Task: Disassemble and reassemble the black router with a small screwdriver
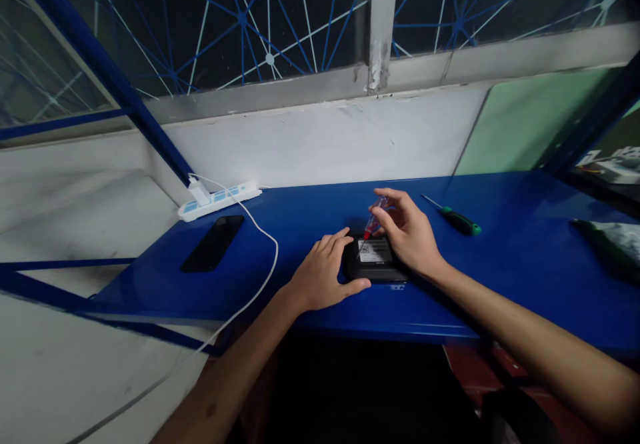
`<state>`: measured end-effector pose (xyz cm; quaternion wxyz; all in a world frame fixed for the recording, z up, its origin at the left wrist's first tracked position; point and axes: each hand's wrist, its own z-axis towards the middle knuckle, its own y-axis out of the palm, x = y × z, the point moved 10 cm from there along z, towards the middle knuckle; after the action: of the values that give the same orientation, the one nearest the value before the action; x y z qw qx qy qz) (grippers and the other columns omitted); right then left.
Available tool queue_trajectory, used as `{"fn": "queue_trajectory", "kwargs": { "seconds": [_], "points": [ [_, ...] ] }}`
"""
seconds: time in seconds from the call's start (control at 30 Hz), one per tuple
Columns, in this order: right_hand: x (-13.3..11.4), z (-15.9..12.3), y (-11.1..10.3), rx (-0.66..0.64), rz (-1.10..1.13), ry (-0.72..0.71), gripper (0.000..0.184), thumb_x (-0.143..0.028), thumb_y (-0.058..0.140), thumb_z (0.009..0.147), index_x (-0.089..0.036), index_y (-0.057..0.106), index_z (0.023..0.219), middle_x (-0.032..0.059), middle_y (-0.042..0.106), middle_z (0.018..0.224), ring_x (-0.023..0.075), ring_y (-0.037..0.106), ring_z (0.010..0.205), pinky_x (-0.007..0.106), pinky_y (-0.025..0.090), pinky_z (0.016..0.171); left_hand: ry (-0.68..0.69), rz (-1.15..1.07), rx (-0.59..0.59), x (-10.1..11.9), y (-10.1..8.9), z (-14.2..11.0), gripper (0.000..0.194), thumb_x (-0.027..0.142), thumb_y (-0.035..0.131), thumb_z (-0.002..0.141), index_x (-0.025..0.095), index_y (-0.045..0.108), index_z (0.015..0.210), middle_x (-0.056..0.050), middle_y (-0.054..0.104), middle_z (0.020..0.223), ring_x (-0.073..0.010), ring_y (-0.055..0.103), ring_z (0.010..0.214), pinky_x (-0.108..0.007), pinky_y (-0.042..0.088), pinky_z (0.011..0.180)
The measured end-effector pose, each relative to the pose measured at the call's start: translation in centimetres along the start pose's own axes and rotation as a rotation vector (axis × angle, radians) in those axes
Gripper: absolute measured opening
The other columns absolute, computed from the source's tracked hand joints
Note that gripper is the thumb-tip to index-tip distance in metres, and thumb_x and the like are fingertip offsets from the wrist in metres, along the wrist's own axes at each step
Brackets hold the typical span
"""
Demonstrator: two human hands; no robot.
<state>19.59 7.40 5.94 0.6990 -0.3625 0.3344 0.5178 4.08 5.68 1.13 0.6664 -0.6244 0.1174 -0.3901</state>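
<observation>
Left hand wide on a black device, right hand around a screwdriver

Dim, uneven light (edges wide-angle warped)

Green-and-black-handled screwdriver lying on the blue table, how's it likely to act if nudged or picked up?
The screwdriver with the green-and-black handle may roll or pivot when nudged, as it lies loose on the smooth-looking blue table. Picked up, it should stay stiff, given its straight, slim shaft, and probably feel handle-heavy, since the handle is far thicker.
</observation>
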Motion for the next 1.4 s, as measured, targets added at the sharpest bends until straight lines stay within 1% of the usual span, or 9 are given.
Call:
{"fn": "queue_trajectory", "kwargs": {
  "seconds": [0.17,0.4,0.47,0.57,0.63,0.7,0.93,1.17,1.4],
  "points": [
    [-0.03,-0.1,0.4,-0.05,0.118,0.048,0.037,-0.041,0.053,0.096,-0.027,0.057,0.13,0.0073,0.068,0.121,0.0181,0.071,0.089,0.037,0.062,0.075,-0.003,0.003,0.0,-0.07,0.02,-0.03,0.079,0.069,0.059,0.085,0.017,0.039,0.142,-0.018,0.035,0.158,-0.0369,0.038,0.142,-0.059,0.035,0.114],
    [-0.49,0.09,-0.5,0.026,0.053,-0.01,0.03,-0.04,0.065,0.089,-0.026,0.064,0.116,0.0007,0.065,0.09,0.0139,0.066,0.073,0.032,0.061,0.067,-0.009,0.001,-0.01,-0.13,0.08,-0.06,0.08,0.069,0.058,0.085,0.017,0.039,0.143,-0.018,0.035,0.158,-0.0373,0.038,0.142,-0.059,0.037,0.113],
    [-0.54,-0.07,-0.4,0.008,0.071,0.011,0.029,-0.041,0.063,0.091,-0.026,0.065,0.116,0.0023,0.067,0.097,0.0148,0.068,0.077,0.032,0.061,0.068,-0.014,0.003,-0.018,-0.11,0.1,-0.05,0.081,0.069,0.059,0.085,0.016,0.039,0.143,-0.018,0.034,0.158,-0.0371,0.037,0.143,-0.058,0.036,0.114],
    [-0.54,-0.36,-0.07,-0.039,0.121,0.049,0.035,-0.04,0.054,0.096,-0.027,0.062,0.127,0.0064,0.069,0.117,0.0178,0.071,0.091,0.035,0.062,0.075,-0.015,-0.001,-0.012,-0.06,0.0,-0.06,0.081,0.068,0.06,0.085,0.016,0.039,0.143,-0.018,0.034,0.158,-0.0369,0.037,0.143,-0.058,0.035,0.115],
    [-0.54,-0.45,0.1,-0.064,0.125,0.049,0.04,-0.039,0.053,0.096,-0.027,0.058,0.134,0.0073,0.069,0.121,0.0187,0.07,0.094,0.038,0.062,0.079,-0.014,-0.004,-0.006,-0.09,-0.01,-0.07,0.08,0.067,0.061,0.085,0.016,0.04,0.142,-0.018,0.035,0.158,-0.0373,0.037,0.143,-0.058,0.035,0.115],
    [-0.56,-0.4,0.04,-0.062,0.086,0.026,0.043,-0.039,0.056,0.095,-0.028,0.057,0.136,0.0067,0.07,0.116,0.0186,0.069,0.091,0.039,0.062,0.079,-0.009,-0.005,-0.001,-0.15,0.04,-0.09,0.079,0.067,0.061,0.085,0.017,0.04,0.142,-0.018,0.035,0.158,-0.0376,0.037,0.143,-0.059,0.035,0.114],
    [-0.76,-0.21,-0.33,-0.021,0.002,-0.003,0.035,-0.041,0.063,0.091,-0.027,0.065,0.123,0.0026,0.064,0.092,0.0154,0.064,0.076,0.034,0.061,0.07,-0.006,0.004,-0.002,-0.24,0.19,-0.08,0.08,0.068,0.058,0.086,0.016,0.038,0.143,-0.018,0.034,0.159,-0.037,0.036,0.144,-0.059,0.034,0.116],
    [-0.59,-0.46,0.06,-0.069,0.081,0.058,0.04,-0.041,0.053,0.096,-0.028,0.057,0.134,0.0071,0.068,0.122,0.016,0.068,0.083,0.036,0.063,0.075,-0.016,0.002,-0.008,-0.04,-0.06,-0.03,0.08,0.068,0.06,0.085,0.016,0.039,0.142,-0.018,0.035,0.158,-0.0369,0.037,0.143,-0.058,0.034,0.116],
    [-0.29,-0.42,-0.03,-0.069,0.077,0.059,0.042,-0.036,0.051,0.097,-0.025,0.055,0.137,0.0079,0.067,0.128,0.0156,0.069,0.085,0.037,0.063,0.08,-0.021,0.0,-0.016,-0.18,0.14,-0.05,0.081,0.069,0.058,0.085,0.016,0.038,0.143,-0.018,0.033,0.159,-0.0373,0.036,0.144,-0.059,0.034,0.116]
  ]
}}
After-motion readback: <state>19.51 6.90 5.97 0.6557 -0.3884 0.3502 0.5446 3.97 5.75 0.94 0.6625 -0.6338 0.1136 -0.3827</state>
